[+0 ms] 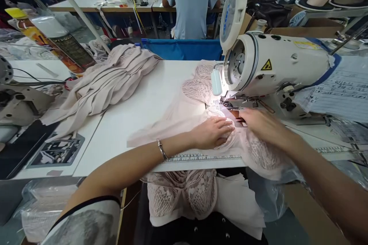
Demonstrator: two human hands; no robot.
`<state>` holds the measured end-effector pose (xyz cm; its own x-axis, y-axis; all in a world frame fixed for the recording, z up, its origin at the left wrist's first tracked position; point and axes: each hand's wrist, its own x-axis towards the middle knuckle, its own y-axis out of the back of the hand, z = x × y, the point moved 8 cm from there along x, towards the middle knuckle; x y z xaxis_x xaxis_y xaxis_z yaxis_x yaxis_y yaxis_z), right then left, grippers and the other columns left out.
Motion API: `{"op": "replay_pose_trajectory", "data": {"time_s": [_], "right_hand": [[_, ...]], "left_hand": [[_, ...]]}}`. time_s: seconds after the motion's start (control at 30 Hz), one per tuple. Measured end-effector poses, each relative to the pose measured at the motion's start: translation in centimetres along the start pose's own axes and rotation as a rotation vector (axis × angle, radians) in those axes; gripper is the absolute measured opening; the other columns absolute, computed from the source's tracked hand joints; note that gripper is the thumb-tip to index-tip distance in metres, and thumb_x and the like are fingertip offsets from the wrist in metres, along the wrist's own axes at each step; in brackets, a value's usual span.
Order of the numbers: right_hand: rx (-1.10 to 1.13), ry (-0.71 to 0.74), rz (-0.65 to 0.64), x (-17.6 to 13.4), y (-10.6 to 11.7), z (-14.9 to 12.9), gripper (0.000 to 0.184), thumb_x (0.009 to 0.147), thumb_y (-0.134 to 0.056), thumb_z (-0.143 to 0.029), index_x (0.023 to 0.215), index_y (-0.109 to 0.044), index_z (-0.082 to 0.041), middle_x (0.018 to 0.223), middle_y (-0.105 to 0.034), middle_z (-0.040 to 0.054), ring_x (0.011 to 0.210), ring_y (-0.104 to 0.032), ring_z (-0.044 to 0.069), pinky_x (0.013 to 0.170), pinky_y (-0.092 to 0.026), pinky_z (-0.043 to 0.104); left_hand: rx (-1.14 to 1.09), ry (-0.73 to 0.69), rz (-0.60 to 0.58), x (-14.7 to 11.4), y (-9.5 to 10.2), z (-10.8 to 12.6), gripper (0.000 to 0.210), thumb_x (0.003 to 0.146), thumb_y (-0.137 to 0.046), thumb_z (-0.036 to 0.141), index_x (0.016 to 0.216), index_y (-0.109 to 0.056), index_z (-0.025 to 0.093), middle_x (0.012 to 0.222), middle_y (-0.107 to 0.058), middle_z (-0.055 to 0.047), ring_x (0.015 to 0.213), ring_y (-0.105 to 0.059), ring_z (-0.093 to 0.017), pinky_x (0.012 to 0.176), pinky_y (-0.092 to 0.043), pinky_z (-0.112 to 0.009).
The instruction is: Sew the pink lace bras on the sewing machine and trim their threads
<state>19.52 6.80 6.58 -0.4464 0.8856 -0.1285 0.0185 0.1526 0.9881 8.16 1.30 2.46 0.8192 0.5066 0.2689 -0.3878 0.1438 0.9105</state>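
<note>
A pale pink lace bra (198, 90) lies on the white sewing table, its edge running under the lit needle area of an industrial sewing machine (276, 61). My left hand (214, 132) rests flat on a lace cup just in front of the needle, fingers stretched out. To the right of the needle, my right hand (257, 124) is closed at the bra's edge with its fingers bent; the fingertips are partly hidden. A second lace cup (266, 157) hangs toward the table's front edge beneath my right forearm.
A heap of pink fabric pieces (115, 80) lies at the left, beside tilted bottles (54, 40). Another lace bra (184, 195) is on my lap. A ruler strip (201, 158) runs along the front edge. Handwritten paper (336, 92) hangs at right. A person (192, 4) sits ahead.
</note>
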Motion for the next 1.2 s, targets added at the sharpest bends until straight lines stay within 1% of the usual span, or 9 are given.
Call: {"op": "replay_pose_trajectory", "data": {"time_s": [0.1, 0.17, 0.3, 0.4, 0.53, 0.63, 0.83, 1.0, 1.2], "right_hand": [[0.164, -0.111, 0.176, 1.3, -2.1, -0.1, 0.010, 0.092, -0.053, -0.024, 0.088, -0.062, -0.020, 0.091, -0.070, 0.0090, 0.077, -0.059, 0.019, 0.063, -0.034, 0.029], [0.271, -0.203, 0.276, 1.8, -3.1, 0.3, 0.011, 0.090, -0.056, -0.030, 0.082, -0.059, -0.022, 0.080, -0.069, 0.0050, 0.072, -0.059, 0.020, 0.060, -0.032, 0.028], [0.293, -0.254, 0.341, 1.8, -3.8, 0.5, 0.017, 0.086, -0.056, -0.032, 0.071, -0.054, -0.024, 0.064, -0.062, 0.0013, 0.061, -0.053, 0.019, 0.057, -0.029, 0.028], [0.301, -0.240, 0.374, 1.3, -3.6, 0.4, 0.021, 0.085, -0.056, -0.035, 0.067, -0.050, -0.025, 0.061, -0.059, 0.0007, 0.058, -0.050, 0.018, 0.057, -0.029, 0.028], [0.298, -0.228, 0.376, 1.1, -3.9, 0.2, 0.012, 0.081, -0.056, -0.030, 0.072, -0.049, -0.024, 0.072, -0.065, 0.0030, 0.063, -0.054, 0.019, 0.059, -0.033, 0.028], [0.274, -0.198, 0.365, 1.3, -4.3, -0.1, 0.007, 0.083, -0.054, -0.029, 0.079, -0.051, -0.024, 0.074, -0.067, 0.0048, 0.064, -0.058, 0.021, 0.060, -0.035, 0.029], [0.187, -0.145, 0.387, 0.9, -4.1, -0.6, 0.024, 0.097, -0.043, -0.035, 0.085, -0.058, -0.022, 0.067, -0.068, 0.0066, 0.059, -0.060, 0.021, 0.057, -0.033, 0.029], [0.059, -0.264, 0.398, 0.7, -2.7, 0.6, 0.033, 0.098, -0.046, -0.043, 0.095, -0.067, -0.018, 0.079, -0.074, 0.0127, 0.068, -0.064, 0.025, 0.059, -0.030, 0.032], [0.218, -0.299, 0.324, 1.5, -2.7, 1.3, 0.030, 0.097, -0.039, -0.032, 0.094, -0.066, -0.021, 0.089, -0.076, 0.0102, 0.077, -0.066, 0.025, 0.066, -0.038, 0.032]], "left_hand": [[-0.237, -0.028, 0.000, 0.3, 1.3, -2.0, 0.030, 0.105, -0.046, 0.022, 0.125, -0.068, 0.015, 0.134, -0.069, -0.010, 0.129, -0.062, -0.021, 0.112, -0.047, -0.039], [-0.293, 0.140, 0.062, 0.6, 1.9, -4.0, 0.032, 0.106, -0.039, 0.018, 0.115, -0.070, 0.016, 0.119, -0.075, -0.008, 0.112, -0.070, -0.018, 0.100, -0.054, -0.034], [0.054, 0.374, 0.144, 0.3, 1.8, -4.6, 0.032, 0.099, -0.059, 0.026, 0.125, -0.062, 0.007, 0.130, -0.066, -0.019, 0.122, -0.061, -0.029, 0.100, -0.052, -0.043], [0.325, 0.295, 0.062, -0.2, 0.5, -2.4, 0.059, 0.101, -0.054, 0.039, 0.141, -0.050, -0.004, 0.147, -0.053, -0.029, 0.138, -0.049, -0.037, 0.112, -0.042, -0.050], [0.469, 0.214, -0.008, -0.5, -0.2, -0.9, 0.062, 0.105, -0.045, 0.039, 0.140, -0.050, -0.012, 0.142, -0.057, -0.032, 0.137, -0.052, -0.038, 0.117, -0.034, -0.050], [0.481, 0.192, -0.016, -0.2, 0.0, -0.8, 0.060, 0.105, -0.045, 0.038, 0.136, -0.052, -0.013, 0.138, -0.059, -0.033, 0.131, -0.057, -0.037, 0.111, -0.038, -0.048], [0.483, 0.140, 0.008, 0.1, 0.5, -0.6, 0.052, 0.106, -0.040, 0.036, 0.121, -0.065, -0.007, 0.127, -0.067, -0.031, 0.119, -0.062, -0.035, 0.101, -0.044, -0.046], [0.465, 0.113, 0.019, -0.1, 0.2, -0.3, 0.054, 0.108, -0.037, 0.032, 0.133, -0.055, -0.012, 0.124, -0.068, -0.031, 0.122, -0.062, -0.035, 0.104, -0.044, -0.045], [0.537, 0.085, 0.010, -0.1, -0.4, 0.1, 0.054, 0.109, -0.030, 0.027, 0.135, -0.053, -0.014, 0.135, -0.062, -0.033, 0.128, -0.062, -0.034, 0.111, -0.041, -0.045]]}}
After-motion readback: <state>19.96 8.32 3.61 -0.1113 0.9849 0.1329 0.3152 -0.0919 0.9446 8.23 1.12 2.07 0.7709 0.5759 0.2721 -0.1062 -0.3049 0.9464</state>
